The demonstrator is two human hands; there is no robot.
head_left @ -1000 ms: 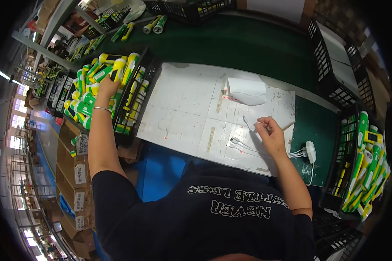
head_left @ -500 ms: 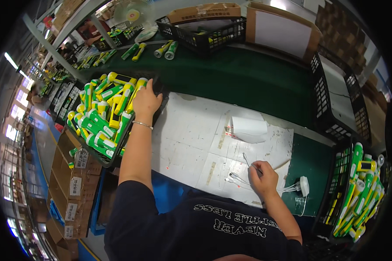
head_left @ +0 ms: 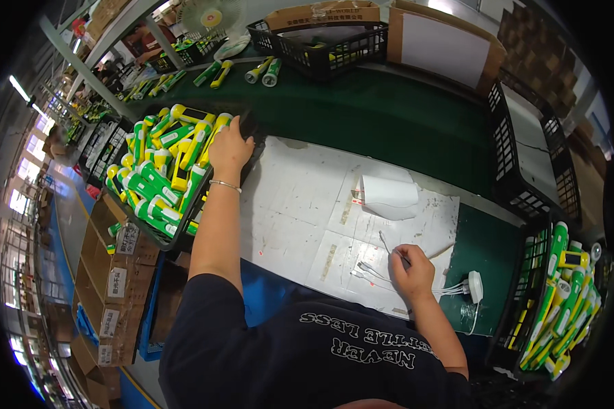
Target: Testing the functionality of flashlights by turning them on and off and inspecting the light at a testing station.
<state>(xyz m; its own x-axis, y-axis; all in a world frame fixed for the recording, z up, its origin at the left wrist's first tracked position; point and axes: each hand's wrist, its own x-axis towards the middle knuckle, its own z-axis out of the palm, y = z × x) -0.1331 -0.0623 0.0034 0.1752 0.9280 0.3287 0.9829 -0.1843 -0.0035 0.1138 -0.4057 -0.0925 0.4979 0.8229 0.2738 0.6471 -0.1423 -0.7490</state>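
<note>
My left hand (head_left: 230,148) reaches over the right rim of a black crate (head_left: 251,128) heaped with green and yellow flashlights. Its fingers lie against a yellow flashlight (head_left: 221,123) at that edge, their tips partly hidden, and the thumb stands apart with nothing visible between. Over the white work board (head_left: 286,225), my right hand (head_left: 413,271) is closed on a thin charging cable (head_left: 385,240), whose tip points up and away. More cable ends (head_left: 367,268) lie just left of that hand. White leads run from it to a white charger plug (head_left: 475,287).
A curled white sheet (head_left: 389,198) lies on the board. To the right stands a second crate of flashlights (head_left: 563,307), with another black crate (head_left: 508,157) behind it. Several flashlights (head_left: 271,72) and a crate (head_left: 320,58) line the green table's far side. Cardboard boxes (head_left: 116,279) stand lower left.
The view has shifted slightly. My left hand stays at the flashlight by the crate's edge, and my right hand keeps its hold on the cable.
</note>
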